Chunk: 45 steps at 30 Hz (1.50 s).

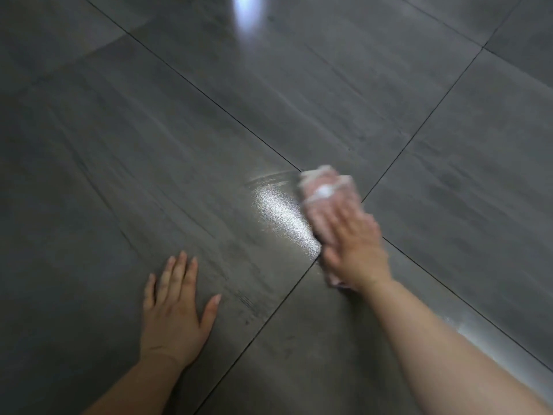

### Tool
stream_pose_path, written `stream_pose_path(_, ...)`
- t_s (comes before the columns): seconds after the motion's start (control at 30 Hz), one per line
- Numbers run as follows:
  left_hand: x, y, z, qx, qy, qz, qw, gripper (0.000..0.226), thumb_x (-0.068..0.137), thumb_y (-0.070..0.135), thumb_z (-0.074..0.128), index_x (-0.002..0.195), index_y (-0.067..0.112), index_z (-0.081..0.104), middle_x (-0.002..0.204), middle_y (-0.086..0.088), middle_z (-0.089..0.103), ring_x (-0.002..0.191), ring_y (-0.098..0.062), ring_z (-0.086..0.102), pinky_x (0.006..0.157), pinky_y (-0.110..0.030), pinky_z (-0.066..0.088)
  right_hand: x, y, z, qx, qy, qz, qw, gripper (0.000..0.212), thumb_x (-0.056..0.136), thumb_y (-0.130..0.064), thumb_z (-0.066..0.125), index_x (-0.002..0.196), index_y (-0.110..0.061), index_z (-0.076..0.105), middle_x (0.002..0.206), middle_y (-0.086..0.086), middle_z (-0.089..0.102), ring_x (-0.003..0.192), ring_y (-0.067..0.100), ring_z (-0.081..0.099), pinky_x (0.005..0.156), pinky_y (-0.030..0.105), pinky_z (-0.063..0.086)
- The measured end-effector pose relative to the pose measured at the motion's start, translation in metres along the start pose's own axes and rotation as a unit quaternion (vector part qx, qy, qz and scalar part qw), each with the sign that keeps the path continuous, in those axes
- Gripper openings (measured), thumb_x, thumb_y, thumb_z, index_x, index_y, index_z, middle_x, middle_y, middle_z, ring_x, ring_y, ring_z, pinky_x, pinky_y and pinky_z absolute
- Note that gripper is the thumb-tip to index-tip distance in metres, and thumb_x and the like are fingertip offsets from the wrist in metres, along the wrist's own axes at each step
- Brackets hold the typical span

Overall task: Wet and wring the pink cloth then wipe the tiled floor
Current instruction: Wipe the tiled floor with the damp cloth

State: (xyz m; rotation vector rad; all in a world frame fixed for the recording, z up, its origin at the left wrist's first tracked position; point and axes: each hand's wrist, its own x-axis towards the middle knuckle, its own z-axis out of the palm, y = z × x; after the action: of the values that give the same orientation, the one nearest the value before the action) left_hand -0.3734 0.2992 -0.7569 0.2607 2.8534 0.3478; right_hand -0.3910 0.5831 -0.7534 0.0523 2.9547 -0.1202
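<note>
The pink cloth [324, 187] is bunched on the dark grey tiled floor [149, 160] right of centre, blurred by motion. My right hand [353, 244] presses flat on top of it, fingers spread over the cloth, which sticks out beyond the fingertips and under the wrist. A wet, shiny streak [281, 217] lies on the tile just left of the cloth. My left hand [176, 307] rests flat on the floor at lower left, fingers apart, holding nothing.
Large grey tiles with thin dark grout lines fill the whole view. A bright light reflection [244, 16] shows on the floor at the top. A pale wet strip [475, 333] runs along a grout line beside my right forearm.
</note>
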Motion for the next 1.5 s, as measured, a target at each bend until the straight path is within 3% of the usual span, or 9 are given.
stream_pose_path(0.2,0.0,-0.003,0.005,0.022,0.01,0.014,1.0,0.083,0.088,0.058,0.001,0.123,-0.002,0.047,0.129,-0.023,0.054,0.124,-0.024,0.028,0.112,-0.019,-0.015,-0.036,0.036,-0.021,0.128,0.027,0.429,0.894,0.067,0.087,-0.037,0.023,0.148,-0.013,0.008,0.157,0.01,0.005,0.145,0.025,-0.001,0.114,0.046,0.008)
stream_pose_path(0.37,-0.001,-0.001,0.004,0.026,-0.001,0.02,0.999,0.083,0.088,0.058,0.003,0.122,-0.003,0.049,0.128,-0.025,0.055,0.123,-0.024,0.028,0.111,-0.017,-0.015,-0.052,-0.076,0.013,0.046,0.074,0.078,0.993,0.07,0.067,-0.039,0.034,0.131,-0.013,0.042,0.135,0.014,0.053,0.13,0.03,0.036,0.103,0.045,0.036)
stream_pose_path(0.53,-0.002,-0.001,0.004,0.035,-0.006,0.012,0.999,0.076,0.088,0.055,0.014,0.122,-0.003,0.049,0.129,-0.024,0.054,0.123,-0.024,0.029,0.111,-0.018,-0.012,-0.084,-0.095,0.022,0.032,0.039,-0.179,0.983,0.065,0.065,-0.042,0.038,0.127,-0.022,0.04,0.131,0.002,0.058,0.131,0.02,0.03,0.108,0.04,0.008)
stream_pose_path(0.73,-0.003,-0.001,0.003,0.032,0.017,-0.007,0.999,0.076,0.085,0.056,0.017,0.131,0.0,0.042,0.139,-0.02,0.045,0.13,-0.031,0.041,0.108,-0.016,-0.022,-0.089,0.019,0.009,0.028,0.075,0.089,0.993,0.077,0.067,-0.043,0.029,0.14,-0.017,0.03,0.154,0.004,0.017,0.144,0.021,0.008,0.107,0.044,0.029)
stream_pose_path(0.83,-0.003,0.001,0.002,0.037,0.029,-0.002,0.999,0.079,0.081,0.056,0.016,0.134,0.002,0.038,0.144,-0.018,0.038,0.134,-0.03,0.035,0.105,-0.014,-0.026,-0.095,0.005,0.001,0.102,0.013,0.33,0.938,0.08,0.077,-0.051,0.018,0.148,-0.013,0.01,0.157,0.009,0.007,0.145,0.026,0.001,0.115,0.047,0.01)
stream_pose_path(0.97,-0.002,-0.002,0.007,0.03,0.057,0.01,0.998,0.11,0.066,0.073,-0.023,0.141,0.008,0.025,0.152,-0.012,0.024,0.141,-0.024,0.019,0.103,-0.016,-0.026,-0.113,-0.066,0.028,0.047,0.068,0.158,0.984,0.078,0.067,-0.042,0.036,0.137,-0.009,0.035,0.137,0.021,0.045,0.141,0.031,0.007,0.106,0.05,0.023)
stream_pose_path(1.13,0.0,0.001,0.005,0.056,0.014,-0.002,0.998,0.101,0.078,0.068,-0.012,0.133,0.001,0.04,0.142,-0.02,0.041,0.132,-0.033,0.038,0.106,-0.032,0.003,-0.122,-0.064,0.029,0.025,0.044,-0.169,0.984,0.074,0.063,-0.046,0.042,0.133,-0.022,0.038,0.141,0.002,0.044,0.144,0.016,-0.008,0.108,0.041,0.014)
stream_pose_path(1.4,0.002,0.0,-0.002,0.061,-0.064,-0.009,0.996,0.086,0.088,0.059,0.0,0.127,-0.003,0.045,0.133,-0.023,0.05,0.123,-0.036,0.047,0.11,-0.028,-0.001,-0.088,0.004,-0.001,0.1,0.017,0.284,0.953,0.076,0.079,-0.049,0.022,0.148,-0.019,0.012,0.157,0.005,0.005,0.144,0.021,0.0,0.114,0.043,0.01)
stream_pose_path(1.5,0.0,0.0,-0.002,0.05,-0.073,-0.004,0.996,0.086,0.088,0.059,0.001,0.128,-0.003,0.044,0.134,-0.022,0.05,0.124,-0.036,0.046,0.11,-0.018,-0.017,-0.077,-0.05,0.003,0.095,0.036,0.269,0.958,0.067,0.075,-0.039,0.037,0.137,-0.015,0.038,0.143,0.014,0.043,0.134,0.032,0.032,0.104,0.048,0.028)
